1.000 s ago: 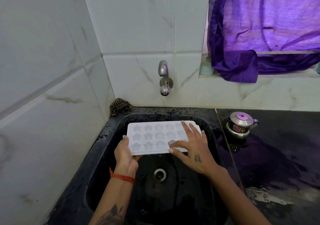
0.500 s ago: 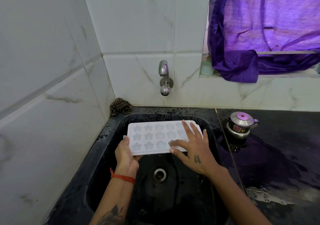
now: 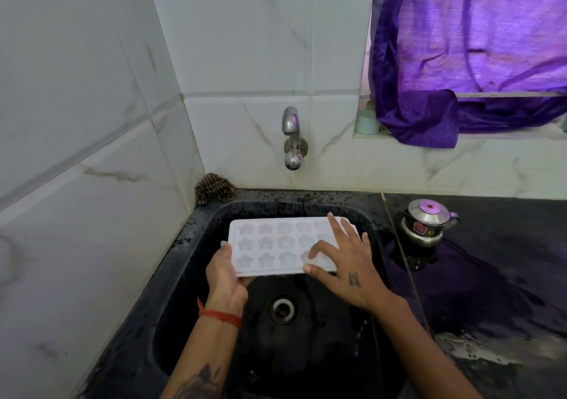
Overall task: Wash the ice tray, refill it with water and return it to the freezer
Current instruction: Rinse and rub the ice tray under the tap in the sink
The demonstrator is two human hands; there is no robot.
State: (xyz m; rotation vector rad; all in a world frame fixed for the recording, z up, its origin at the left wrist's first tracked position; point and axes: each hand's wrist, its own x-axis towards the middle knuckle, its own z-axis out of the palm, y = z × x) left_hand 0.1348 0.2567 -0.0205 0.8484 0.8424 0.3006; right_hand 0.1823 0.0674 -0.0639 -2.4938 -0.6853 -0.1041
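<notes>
A white ice tray with star and round moulds is held level over the black sink, below the wall tap. The left hand grips its near left corner; the right hand lies spread flat on its right end. The steel pot at right bears a label too small to read.

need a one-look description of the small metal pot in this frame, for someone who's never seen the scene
Start at the black sink under the wall tap, then look right along the wet black counter. The small metal pot stands there, just past the sink's right rim, below the purple curtain. It is the only shiny steel thing on the counter, with a lid that reflects purple.
</notes>
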